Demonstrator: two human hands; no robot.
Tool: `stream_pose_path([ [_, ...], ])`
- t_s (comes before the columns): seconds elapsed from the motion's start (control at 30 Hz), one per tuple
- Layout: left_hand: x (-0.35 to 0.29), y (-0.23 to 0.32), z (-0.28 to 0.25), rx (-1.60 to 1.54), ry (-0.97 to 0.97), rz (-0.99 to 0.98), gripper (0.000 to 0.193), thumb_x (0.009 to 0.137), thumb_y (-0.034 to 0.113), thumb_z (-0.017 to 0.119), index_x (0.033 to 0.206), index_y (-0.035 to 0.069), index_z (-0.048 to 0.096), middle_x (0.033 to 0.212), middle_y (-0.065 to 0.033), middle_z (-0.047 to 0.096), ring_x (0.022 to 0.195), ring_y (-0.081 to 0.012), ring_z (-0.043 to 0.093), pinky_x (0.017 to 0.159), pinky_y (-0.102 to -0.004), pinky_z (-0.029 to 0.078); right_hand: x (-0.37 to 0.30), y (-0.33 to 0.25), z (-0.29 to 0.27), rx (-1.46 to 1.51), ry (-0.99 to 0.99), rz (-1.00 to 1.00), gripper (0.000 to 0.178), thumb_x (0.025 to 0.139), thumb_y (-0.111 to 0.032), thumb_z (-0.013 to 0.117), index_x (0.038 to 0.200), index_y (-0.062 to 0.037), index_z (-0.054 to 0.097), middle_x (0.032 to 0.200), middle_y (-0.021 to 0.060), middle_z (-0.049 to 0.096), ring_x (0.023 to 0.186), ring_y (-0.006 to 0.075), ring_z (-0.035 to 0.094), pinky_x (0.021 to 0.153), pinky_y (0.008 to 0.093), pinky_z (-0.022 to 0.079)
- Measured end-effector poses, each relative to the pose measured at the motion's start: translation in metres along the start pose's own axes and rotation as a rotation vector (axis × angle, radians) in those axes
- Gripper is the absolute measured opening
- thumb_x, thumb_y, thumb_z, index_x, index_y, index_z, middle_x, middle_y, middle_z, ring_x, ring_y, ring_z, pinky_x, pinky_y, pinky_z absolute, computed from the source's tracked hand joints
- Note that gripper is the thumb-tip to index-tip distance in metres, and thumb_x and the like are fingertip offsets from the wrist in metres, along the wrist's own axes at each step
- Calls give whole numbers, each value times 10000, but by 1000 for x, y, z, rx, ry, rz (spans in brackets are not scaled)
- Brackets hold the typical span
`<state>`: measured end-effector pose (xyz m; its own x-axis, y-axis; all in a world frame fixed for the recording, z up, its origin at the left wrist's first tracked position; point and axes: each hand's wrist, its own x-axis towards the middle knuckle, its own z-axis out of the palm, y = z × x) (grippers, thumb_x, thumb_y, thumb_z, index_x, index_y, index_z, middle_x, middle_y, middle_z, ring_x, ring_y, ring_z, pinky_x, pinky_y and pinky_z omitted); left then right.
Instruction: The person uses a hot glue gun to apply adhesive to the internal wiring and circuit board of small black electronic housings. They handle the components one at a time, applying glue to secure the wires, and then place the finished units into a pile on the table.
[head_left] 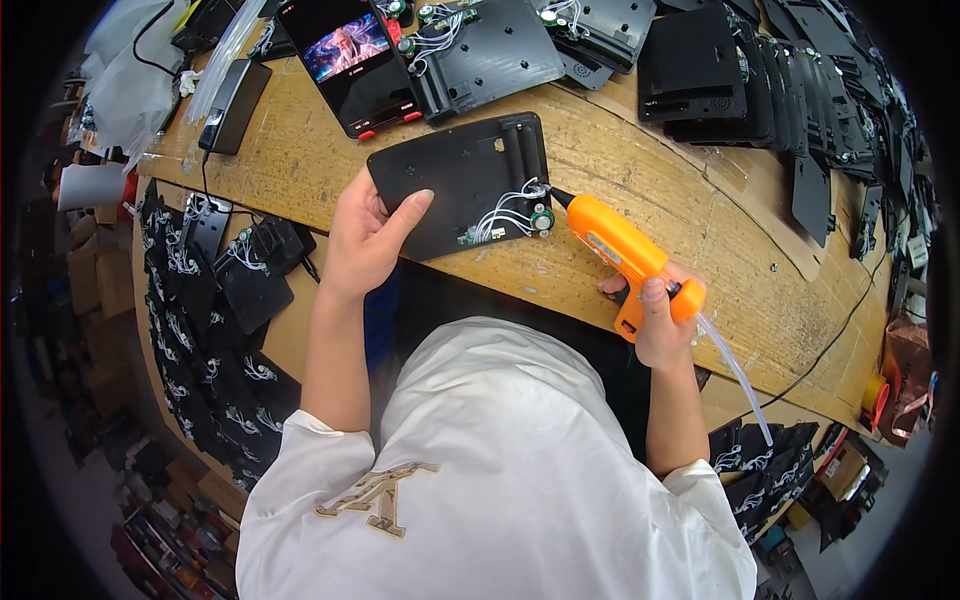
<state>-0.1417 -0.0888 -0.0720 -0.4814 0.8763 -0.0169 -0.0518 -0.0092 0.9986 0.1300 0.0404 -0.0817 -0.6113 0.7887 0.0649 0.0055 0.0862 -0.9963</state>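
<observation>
Between the thumb and fingers of my left hand (370, 230) is a black plastic panel (440, 180), held tilted over the table's near edge. At its right end sit white wires (497, 215) and a small green circuit board with a round component (542, 218). My right hand (665, 320) is wrapped round the grip of an orange hot glue gun (620, 240). The gun's black nozzle is at the panel's right edge, by the wire ends; whether it touches cannot be made out. A clear glue stick (735, 375) sticks out of the gun's back end.
A phone with a lit screen (350, 60) leans at the back beside wired panels (490, 60). Stacked black panels (700, 75) crowd the far right. A black box (235, 105) stands at the left of the wooden table (640, 170). More wired panels (215, 350) lie lower left. A cable (835, 345) crosses the right side.
</observation>
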Motion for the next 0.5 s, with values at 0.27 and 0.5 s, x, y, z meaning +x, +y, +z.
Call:
stream_pose_path([
  [0.27,1,2,0,9,-2,-12,296,914,-22,568,1201,-58,504,1114,-112,624,992,-131,611,872,-270,493,-1,-4,0,-76,6,40,350,905,-306,605,761,5,674,594,62,606,481,139,530,492,269,421],
  [0.5,3,3,0,20,-22,-20,301,916,-26,558,1210,-64,504,1127,-113,618,1016,-133,598,894,-275,480,-1,-4,0,-116,3,39,364,898,-284,617,647,-20,623,510,46,523,450,146,492,475,280,389],
])
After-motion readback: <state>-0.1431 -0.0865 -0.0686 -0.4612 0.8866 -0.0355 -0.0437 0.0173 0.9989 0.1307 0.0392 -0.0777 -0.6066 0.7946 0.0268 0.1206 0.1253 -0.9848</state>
